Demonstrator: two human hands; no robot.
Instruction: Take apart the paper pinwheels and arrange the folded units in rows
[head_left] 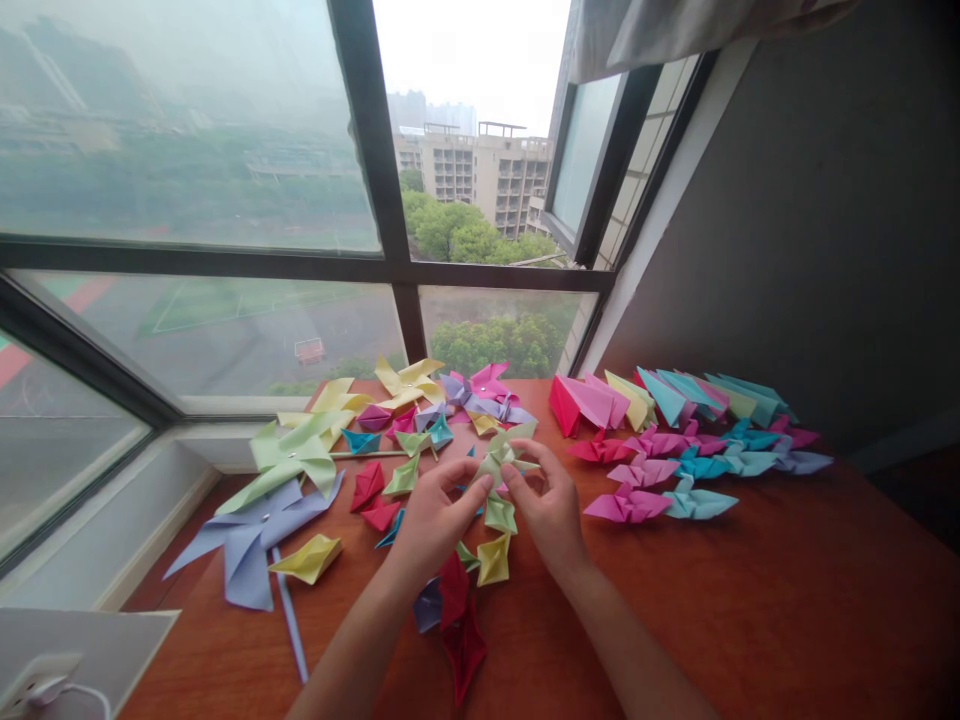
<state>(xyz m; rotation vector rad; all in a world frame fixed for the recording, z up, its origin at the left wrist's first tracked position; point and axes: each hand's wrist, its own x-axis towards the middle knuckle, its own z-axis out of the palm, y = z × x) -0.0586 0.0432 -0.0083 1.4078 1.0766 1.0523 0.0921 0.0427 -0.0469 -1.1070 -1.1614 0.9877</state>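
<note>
Between my two hands is a pale green folded paper piece [496, 452], raised above the wooden table. My left hand [442, 505] pinches its left side with thumb and fingers. On the right side, my right hand [547, 495] has its thumb and fingers closed on the same piece. Just below my fingertips lies a light green paper boat [500, 514], with a yellow boat [493, 560] nearer to me. Red folded paper [463, 650] lies between my forearms, beside a purple piece [428, 606].
Paper pinwheels, including a purple one [259, 540] and a green one [289, 458], lie at the left. Small boats surround a red one [367, 485]. Paper cranes [630, 504] and paper planes [600, 400] stand in rows at the right. A window frame [405, 272] rises behind.
</note>
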